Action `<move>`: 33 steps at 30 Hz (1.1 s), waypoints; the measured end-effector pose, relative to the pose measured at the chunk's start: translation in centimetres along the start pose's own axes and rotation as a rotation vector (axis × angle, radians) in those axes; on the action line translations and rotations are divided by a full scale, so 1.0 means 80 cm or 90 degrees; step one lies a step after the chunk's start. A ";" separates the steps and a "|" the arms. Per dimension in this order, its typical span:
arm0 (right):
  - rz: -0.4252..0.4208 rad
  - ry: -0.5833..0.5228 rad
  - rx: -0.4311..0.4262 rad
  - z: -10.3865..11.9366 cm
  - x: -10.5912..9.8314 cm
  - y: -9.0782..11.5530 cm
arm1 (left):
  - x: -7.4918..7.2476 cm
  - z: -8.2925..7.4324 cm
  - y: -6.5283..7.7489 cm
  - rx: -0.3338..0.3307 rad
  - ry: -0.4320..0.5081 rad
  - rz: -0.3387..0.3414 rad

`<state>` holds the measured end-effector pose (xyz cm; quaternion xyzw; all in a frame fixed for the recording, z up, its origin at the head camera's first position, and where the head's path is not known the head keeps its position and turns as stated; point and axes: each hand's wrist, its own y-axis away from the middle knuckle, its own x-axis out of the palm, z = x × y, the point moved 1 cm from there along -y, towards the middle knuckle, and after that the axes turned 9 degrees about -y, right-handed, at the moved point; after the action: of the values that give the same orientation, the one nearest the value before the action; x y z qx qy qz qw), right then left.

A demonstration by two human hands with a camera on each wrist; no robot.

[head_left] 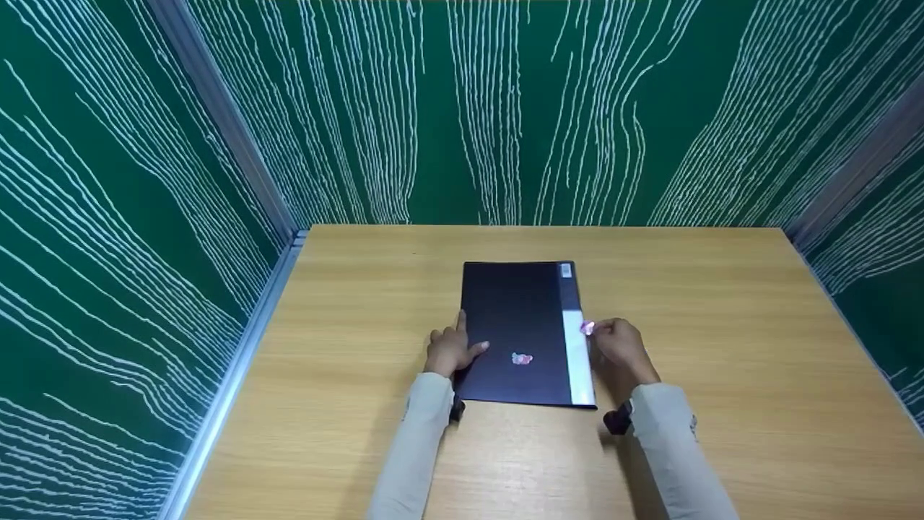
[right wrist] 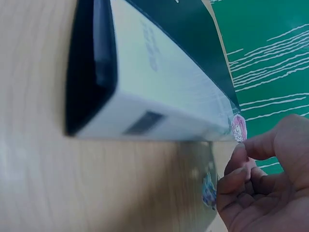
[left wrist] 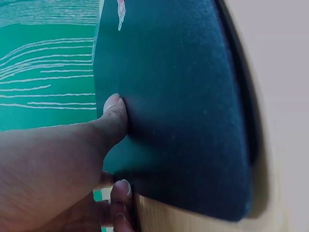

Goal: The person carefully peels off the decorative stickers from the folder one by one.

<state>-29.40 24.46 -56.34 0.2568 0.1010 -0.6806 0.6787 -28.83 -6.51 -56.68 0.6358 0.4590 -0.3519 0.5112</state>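
A black folder [head_left: 514,328] with a white spine strip [head_left: 577,361] lies flat on the table. A small pink sticker [head_left: 522,358] is on its cover. My left hand [head_left: 449,350] rests at the folder's left edge, its thumb [left wrist: 115,113] pressing the cover and the other fingers beside the edge. At the spine, my right hand [head_left: 622,347] pinches a pink sticker [right wrist: 239,128] between thumb and fingertip. That sticker touches or nearly touches the spine; I cannot tell which. A bluish, shiny patch [right wrist: 209,191] shows beside the right fingers, its kind unclear.
The wooden table [head_left: 346,310] extends around the folder on all sides. Green walls [head_left: 440,108] with white wavy lines stand behind and at both sides, with metal posts [head_left: 224,115] at the corners. A small label [head_left: 566,270] is at the folder's top right.
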 end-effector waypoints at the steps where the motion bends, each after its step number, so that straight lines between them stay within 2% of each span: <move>1: -0.006 -0.001 -0.004 -0.001 -0.002 0.000 | 0.000 0.000 0.000 0.000 0.000 -0.002; 8: -0.013 -0.029 -0.004 -0.010 -0.015 0.000 | 0.000 0.000 0.000 -0.002 -0.002 -0.007; 15: -0.019 -0.044 0.026 -0.020 -0.029 0.003 | 0.000 0.000 0.000 -0.003 -0.005 0.000; 22: -0.071 -0.030 -0.031 -0.029 -0.039 0.007 | -0.002 0.000 0.001 -0.002 0.001 -0.002; 25: -0.083 -0.057 -0.017 -0.032 -0.041 0.010 | -0.001 0.001 0.001 -0.002 -0.002 -0.004; 29: -0.106 -0.014 -0.037 -0.036 -0.047 0.010 | -0.001 0.001 0.000 -0.003 0.001 0.002; 32: -0.125 0.061 -0.074 -0.038 -0.055 0.007 | -0.001 0.001 -0.001 -0.004 0.003 0.007; 33: -0.121 0.066 -0.071 -0.040 -0.057 0.007 | 0.000 0.000 -0.001 -0.003 0.004 0.007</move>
<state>-28.44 29.93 -56.69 0.2426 0.1978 -0.7210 0.6182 -28.88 -6.55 -56.67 0.6383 0.4577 -0.3462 0.5131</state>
